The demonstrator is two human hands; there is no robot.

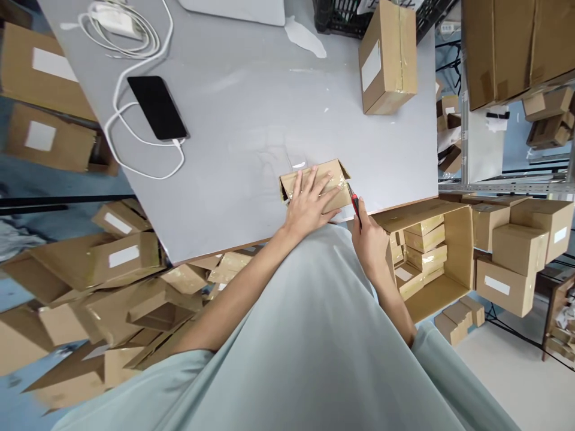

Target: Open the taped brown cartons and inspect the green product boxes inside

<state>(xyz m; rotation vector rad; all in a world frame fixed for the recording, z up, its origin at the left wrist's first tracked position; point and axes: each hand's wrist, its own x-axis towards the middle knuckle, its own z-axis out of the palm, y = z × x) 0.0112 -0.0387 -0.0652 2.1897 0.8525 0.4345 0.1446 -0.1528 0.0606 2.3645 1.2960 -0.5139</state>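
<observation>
A small brown cardboard box (332,173) lies near the front edge of the grey table, with clear tape on it and its end flaps partly raised. My left hand (309,200) rests flat on top of this box, fingers spread. Wrapped in my right hand (370,239) is a utility knife (354,202) with a red and black handle. Its blade tip meets the right end of the box, by the tape. How deep the blade sits cannot be made out.
A taller taped box (390,66) stands at the table's back right, beside a black crate (335,18). A phone (158,108) with a white cable (117,90) lies at left. Right of me, a large open carton (458,251) holds several small boxes. Cardboard boxes (135,257) crowd the left floor.
</observation>
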